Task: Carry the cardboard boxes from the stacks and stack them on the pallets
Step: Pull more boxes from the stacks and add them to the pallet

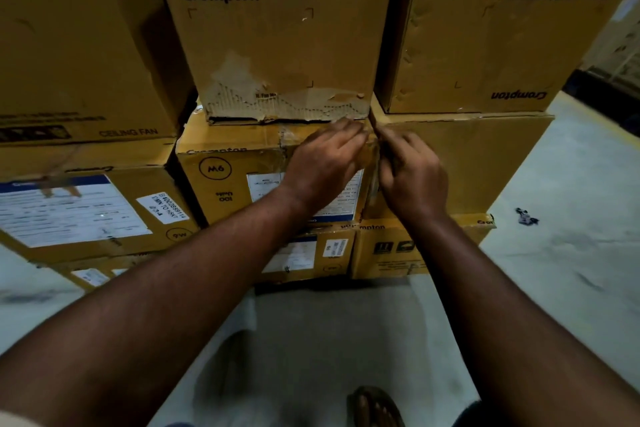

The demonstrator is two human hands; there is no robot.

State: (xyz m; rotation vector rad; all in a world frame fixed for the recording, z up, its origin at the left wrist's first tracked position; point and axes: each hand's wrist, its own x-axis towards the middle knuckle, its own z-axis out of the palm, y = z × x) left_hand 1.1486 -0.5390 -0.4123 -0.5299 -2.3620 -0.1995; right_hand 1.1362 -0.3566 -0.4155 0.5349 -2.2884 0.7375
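A stack of brown Crompton cardboard boxes fills the view. A top box [277,38] with a torn lower face sits on a middle box [228,170] marked 9W. My left hand [322,163] lies on the upper right corner of that middle box, fingers reaching over its top edge. My right hand [412,173] is just beside it, fingers pushed into the narrow gap between the middle box and the box to its right [467,163]. The fingertips of both hands are hidden or blurred at the corner.
More boxes stand at left [79,55] and upper right [491,35], with lower boxes [384,250] beneath. Grey concrete floor [571,253] spreads to the right with a small scrap [525,217] on it. My sandalled foot [375,407] shows at the bottom.
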